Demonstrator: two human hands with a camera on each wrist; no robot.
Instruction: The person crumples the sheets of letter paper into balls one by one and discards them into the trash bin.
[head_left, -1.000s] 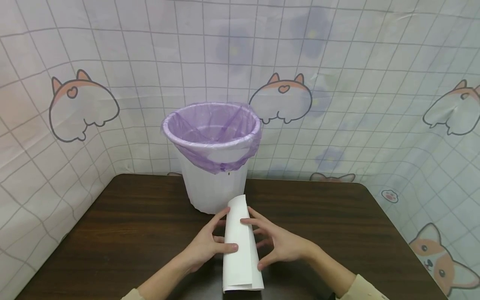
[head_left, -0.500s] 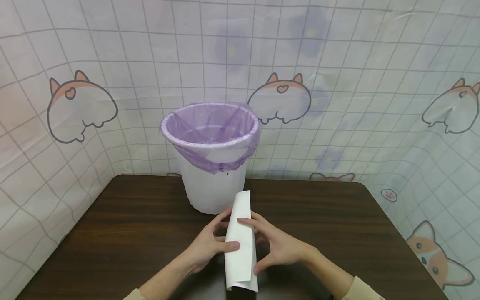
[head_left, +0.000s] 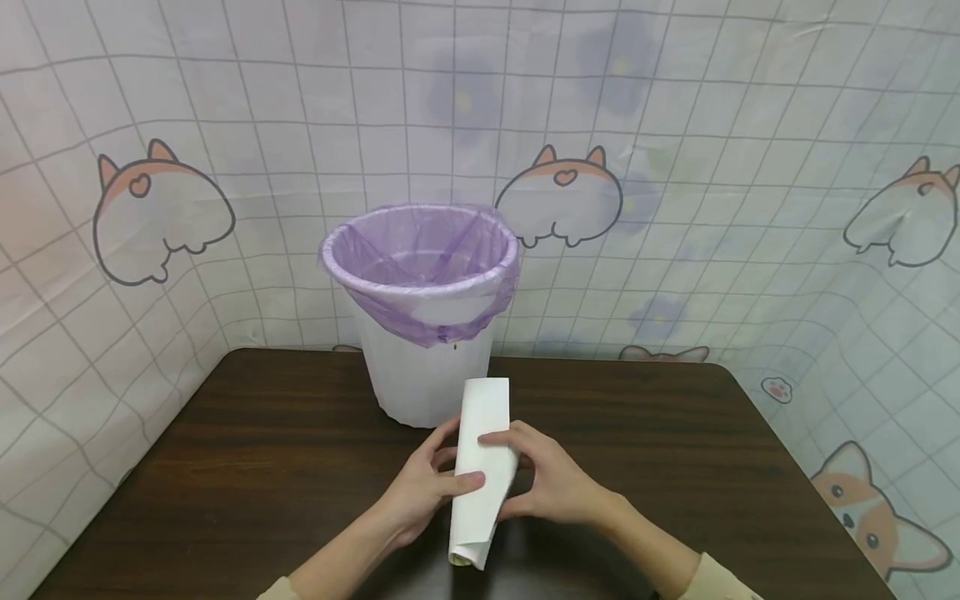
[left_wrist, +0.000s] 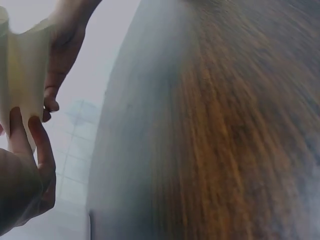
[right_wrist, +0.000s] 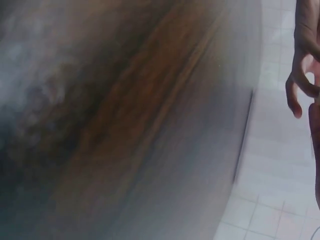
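A white sheet of paper (head_left: 486, 408), rolled into a loose, flattened tube, is held between both hands over the table's front middle. Its near end shows a curled layer with a yellowish tint inside. From the left side my left hand (head_left: 416, 492) grips the roll, thumb across the top and fingers behind. My right hand (head_left: 555, 479) holds the right side, fingers over the upper face and thumb at the lower edge. In the left wrist view the paper (left_wrist: 30, 75) looks pale and translucent above the left fingertips. Only part of a hand (right_wrist: 305, 50) appears at the right wrist view's edge.
Just behind the paper stands a white bin (head_left: 420, 383), lined with a purple plastic bag (head_left: 438, 321) folded over its rim. The dark wooden table (head_left: 262, 467) carries both. A gridded cloth (head_left: 300, 167) with corgi drawings hangs around the back and sides.
The paper's near end has risen and swung left, and the roll has become narrower there. Both hands have stayed on it, with the right thumb shifting up and inward.
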